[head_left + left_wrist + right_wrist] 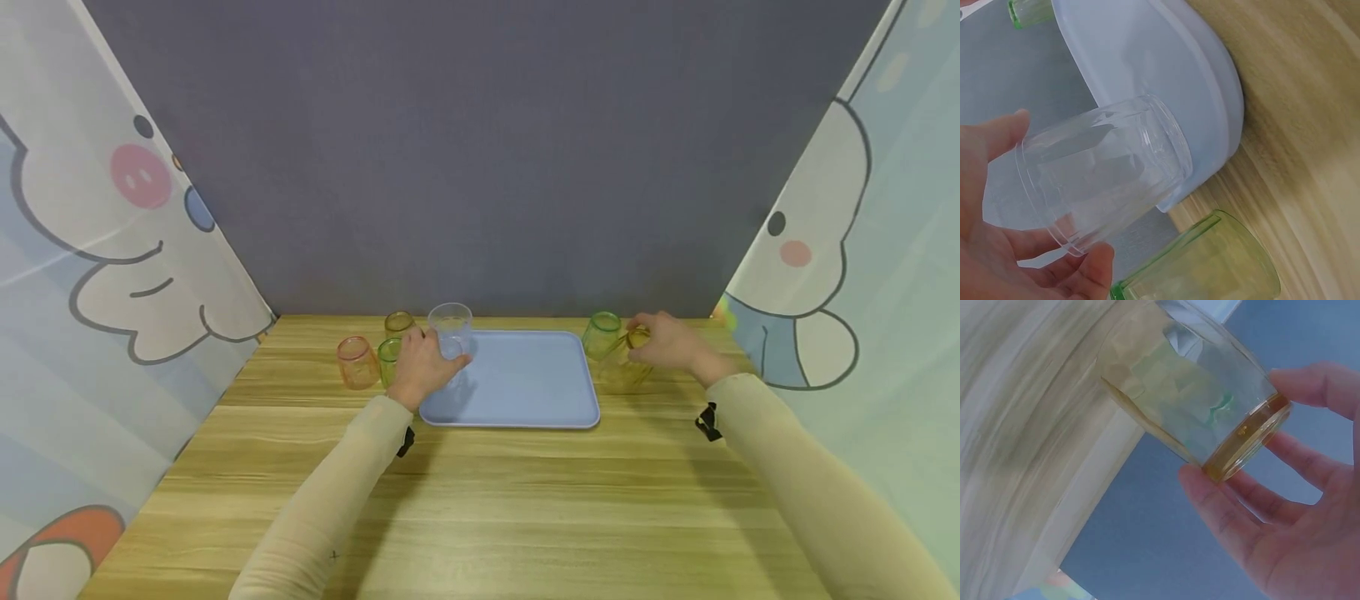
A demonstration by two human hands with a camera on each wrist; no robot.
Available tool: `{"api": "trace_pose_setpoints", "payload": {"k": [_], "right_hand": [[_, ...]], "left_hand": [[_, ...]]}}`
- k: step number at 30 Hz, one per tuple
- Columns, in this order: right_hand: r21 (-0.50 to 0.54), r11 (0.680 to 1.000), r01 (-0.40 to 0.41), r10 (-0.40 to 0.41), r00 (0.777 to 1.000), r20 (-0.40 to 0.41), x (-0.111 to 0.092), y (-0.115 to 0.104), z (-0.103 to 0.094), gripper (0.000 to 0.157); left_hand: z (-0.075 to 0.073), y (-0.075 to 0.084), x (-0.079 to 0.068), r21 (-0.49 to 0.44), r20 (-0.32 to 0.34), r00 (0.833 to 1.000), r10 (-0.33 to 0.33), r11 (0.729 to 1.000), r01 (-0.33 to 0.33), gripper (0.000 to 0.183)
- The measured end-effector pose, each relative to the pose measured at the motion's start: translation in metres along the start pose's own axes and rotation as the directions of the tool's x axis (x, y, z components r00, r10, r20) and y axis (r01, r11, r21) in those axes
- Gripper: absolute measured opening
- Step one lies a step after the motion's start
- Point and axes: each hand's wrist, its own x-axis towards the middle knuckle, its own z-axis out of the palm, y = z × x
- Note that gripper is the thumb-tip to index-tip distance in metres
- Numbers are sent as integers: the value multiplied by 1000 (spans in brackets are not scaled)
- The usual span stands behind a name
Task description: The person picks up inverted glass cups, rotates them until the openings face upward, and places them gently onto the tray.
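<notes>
A clear cup (452,321) stands mouth-up at the left end of the pale blue tray (525,375). My left hand (423,362) is spread around its rim; in the left wrist view the thumb sits just off the clear cup (1104,169), fingertips close at the other side. Right of the tray, my right hand (667,342) pinches a yellow cup (1191,394) by its thick base, thumb on one side and fingers on the other. That yellow cup (628,367) is tilted, base up and mouth toward the table.
Left of the tray stand a pink cup (357,364), a green cup (387,358) and a brown cup (398,323). Another green cup (602,333) is at the tray's right edge, beside the yellow one. A grey panel (495,167) rises behind the wooden table (525,508).
</notes>
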Motion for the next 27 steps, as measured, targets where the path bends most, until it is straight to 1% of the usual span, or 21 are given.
{"api": "trace_pose_setpoints", "payload": {"k": [8,13,17,21,27], "right_hand": [[10,1000,25,-25,999,-39,-1,-5,1,54],[45,999,31,-28,998,-55,-3,-8,1,52],[75,996,51,-46,996,-74,0,-8,0,50],[97,992,76,-68,994,-85,3,-7,-2,50],[160,984,83,-70,994,-90,7,-3,-1,50]], "left_hand": [[1,-2,-1,8,-21,999,24,1000,-23,91],[3,-2,-1,14,-26,999,27,1000,-27,90],[4,-1,1,24,-25,999,24,999,-24,87],[4,1,2,15,-21,1000,14,1000,-13,86],[6,2,4,9,-22,1000,-1,1000,1,87]]}}
